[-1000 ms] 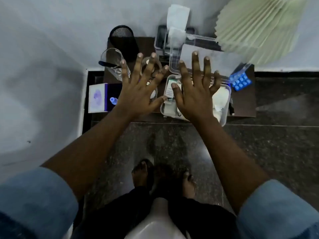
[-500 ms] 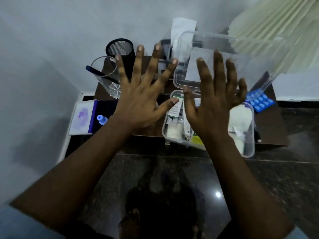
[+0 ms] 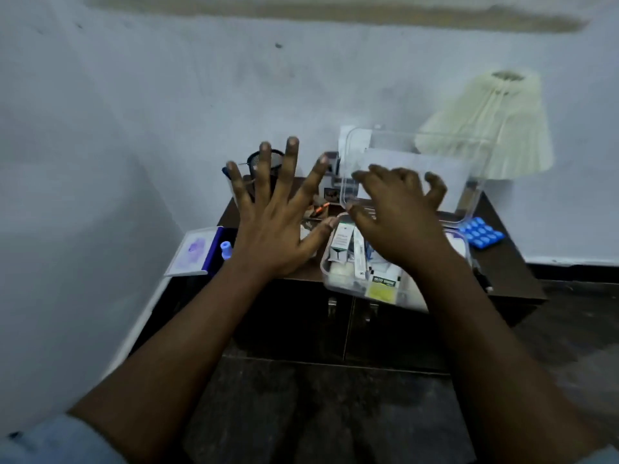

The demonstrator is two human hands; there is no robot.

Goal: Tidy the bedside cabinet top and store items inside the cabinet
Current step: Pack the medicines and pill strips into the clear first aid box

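Hovering over clear plastic box, right hand

Your one head-worn wide-angle camera looked forward and down from close in front of the bedside cabinet, facing the wall behind it, with the floor at the frame's bottom.

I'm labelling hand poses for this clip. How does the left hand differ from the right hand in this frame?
The left hand has straight fingers fanned wide; the right hand has fingers bent in a loose claw. The left hand is in front of the black mesh holder; the right hand is over the clear box of medicines. Both show their backs to the camera, and neither plainly grips anything.
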